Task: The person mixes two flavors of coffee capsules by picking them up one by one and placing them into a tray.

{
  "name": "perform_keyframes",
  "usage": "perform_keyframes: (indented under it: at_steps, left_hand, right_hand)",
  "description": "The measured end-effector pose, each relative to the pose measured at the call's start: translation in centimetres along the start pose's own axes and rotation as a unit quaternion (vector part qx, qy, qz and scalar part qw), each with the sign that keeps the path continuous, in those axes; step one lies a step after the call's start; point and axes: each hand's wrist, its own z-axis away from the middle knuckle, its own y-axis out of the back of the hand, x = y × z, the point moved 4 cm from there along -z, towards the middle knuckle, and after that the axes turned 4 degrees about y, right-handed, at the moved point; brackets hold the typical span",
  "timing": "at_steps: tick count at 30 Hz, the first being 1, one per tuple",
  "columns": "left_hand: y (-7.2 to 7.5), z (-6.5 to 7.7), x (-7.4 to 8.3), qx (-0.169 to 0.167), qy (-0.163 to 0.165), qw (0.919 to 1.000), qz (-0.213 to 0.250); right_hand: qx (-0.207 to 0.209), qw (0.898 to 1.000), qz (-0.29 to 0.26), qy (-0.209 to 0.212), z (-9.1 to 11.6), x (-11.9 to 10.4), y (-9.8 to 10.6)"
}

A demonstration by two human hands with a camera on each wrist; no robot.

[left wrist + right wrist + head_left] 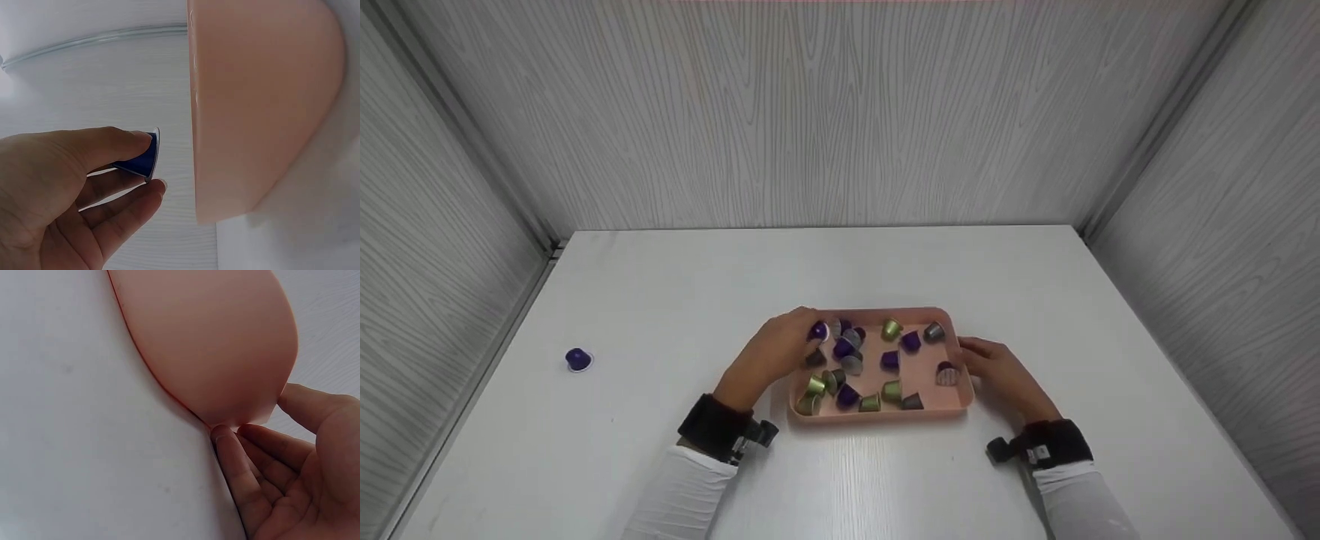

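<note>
My left hand (771, 351) is over the left end of a pink tray (877, 417) in the head view. Between thumb and fingertips it pinches a dark blue coffee capsule (142, 160), whose pale rim faces the tray's wall in the left wrist view. At the tray's right end, my right hand (999, 371) grips the side. The right wrist view shows its thumb (306, 402) at the upper edge and fingertips at the base. Purple, green and grey capsules lie scattered in the tray, such as a green capsule (892, 329) and a purple capsule (911, 342).
Off to the left, a single dark blue capsule (578, 359) stands on the white table (675, 285). Pale wood-grain panels (825, 120) rise behind the table and on both sides. Each wrist wears a black strap with a small camera.
</note>
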Motion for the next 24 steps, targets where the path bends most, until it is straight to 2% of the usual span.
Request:
perform_keyframes:
  at_steps: [5, 10, 13, 17, 24]
  left_hand:
    - [-0.3, -1.1, 1.7, -0.02, -0.029, 0.9989, -0.031]
    - [-1.3, -1.6, 3.1, -0.025, -0.064, 0.9951, -0.071]
    - [-2.0, -1.9, 3.8, -0.039, -0.067, 0.9927, -0.093]
    - [-2.8, -2.3, 4.6, -0.066, -0.066, 0.9907, -0.099]
    - [-4.1, -2.6, 5.9, -0.09, -0.087, 0.9852, -0.118]
  right_hand:
    - [-0.002, 1.0, -0.005, 0.008, -0.1, -0.2, 0.0]
    - [-0.006, 1.0, -0.005, 0.013, 0.0, -0.3, 0.0]
    - [-0.005, 1.0, -0.009, 0.012, 0.0, -0.2, 0.0]
    - [0.0, 1.0, -0.009, 0.008, 0.0, -0.3, 0.1]
    - [-0.001, 1.0, 0.0, 0.008, 0.0, -0.3, 0.1]
